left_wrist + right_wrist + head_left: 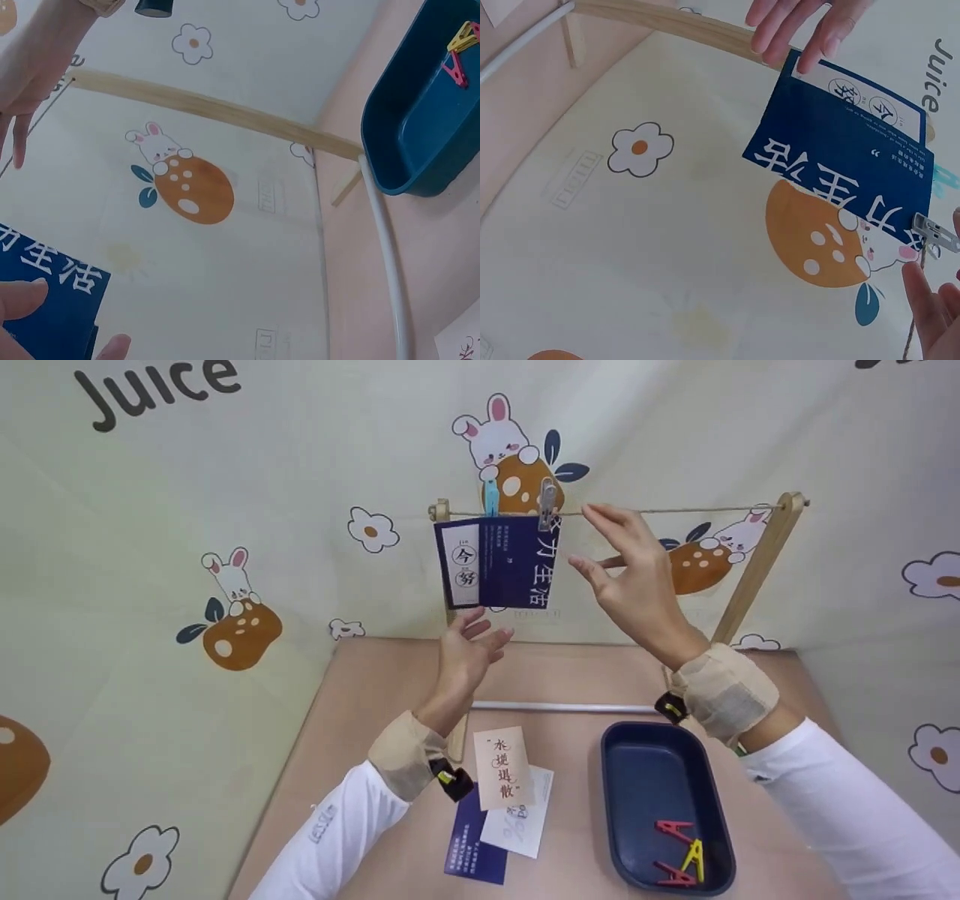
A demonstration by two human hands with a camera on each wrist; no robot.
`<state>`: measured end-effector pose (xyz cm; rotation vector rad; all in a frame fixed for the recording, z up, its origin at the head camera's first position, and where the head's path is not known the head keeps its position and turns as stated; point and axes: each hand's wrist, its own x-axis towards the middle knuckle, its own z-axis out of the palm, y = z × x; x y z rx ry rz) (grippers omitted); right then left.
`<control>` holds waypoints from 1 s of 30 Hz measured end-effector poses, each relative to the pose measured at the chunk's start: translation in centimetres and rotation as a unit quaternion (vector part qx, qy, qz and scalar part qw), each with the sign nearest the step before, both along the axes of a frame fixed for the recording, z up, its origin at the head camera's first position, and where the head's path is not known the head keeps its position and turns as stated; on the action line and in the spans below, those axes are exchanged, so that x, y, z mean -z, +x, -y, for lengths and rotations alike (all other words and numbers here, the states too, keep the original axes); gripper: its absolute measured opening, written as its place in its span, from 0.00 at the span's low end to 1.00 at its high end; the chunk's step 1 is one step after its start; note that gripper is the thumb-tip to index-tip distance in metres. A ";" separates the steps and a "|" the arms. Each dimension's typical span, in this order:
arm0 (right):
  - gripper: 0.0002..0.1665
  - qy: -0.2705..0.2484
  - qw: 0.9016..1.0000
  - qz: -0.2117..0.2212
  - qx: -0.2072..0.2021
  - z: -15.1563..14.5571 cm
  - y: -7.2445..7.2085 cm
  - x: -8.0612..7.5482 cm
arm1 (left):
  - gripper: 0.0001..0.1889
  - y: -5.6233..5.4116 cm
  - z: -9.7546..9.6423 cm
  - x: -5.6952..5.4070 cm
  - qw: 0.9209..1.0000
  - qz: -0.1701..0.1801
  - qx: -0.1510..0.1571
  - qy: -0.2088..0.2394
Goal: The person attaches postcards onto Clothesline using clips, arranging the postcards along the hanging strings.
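Note:
A dark blue card with white lettering hangs from a thin string strung between wooden posts. Holding its top edge are a light blue clothespin and a grey clothespin. Just below the card's lower edge is my left hand, its fingers loosely spread. My right hand is raised to the right of the card near the string, thumb and fingers apart. In the right wrist view, the grey clothespin grips the card's corner, with the right fingertips beside it and nothing between them.
On the table lie a cream card, a white card and a blue card, overlapping. A dark blue tray holds red clothespins and a yellow clothespin. A white rod joins the wooden stand low down.

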<state>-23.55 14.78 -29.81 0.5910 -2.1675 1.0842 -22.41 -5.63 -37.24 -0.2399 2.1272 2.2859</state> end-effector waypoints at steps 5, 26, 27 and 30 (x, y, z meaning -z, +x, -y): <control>0.30 0.012 0.999 -0.038 -0.004 -1.0 1.3 0.9 | 0.32 1.5 -0.6 0.6 0.999 -0.016 0.027 -0.010; 0.28 -0.024 0.997 -0.073 -0.029 -3.5 6.8 9.2 | 0.28 7.6 -3.2 6.2 0.992 -0.047 0.110 0.026; 0.28 -0.022 0.997 -0.073 -0.029 -3.5 7.0 9.7 | 0.28 7.9 -3.4 6.5 0.992 -0.054 0.111 0.021; 0.29 -0.008 0.997 -0.076 -0.017 -3.8 7.9 11.0 | 0.26 8.9 -4.0 7.4 0.991 -0.072 0.114 -0.003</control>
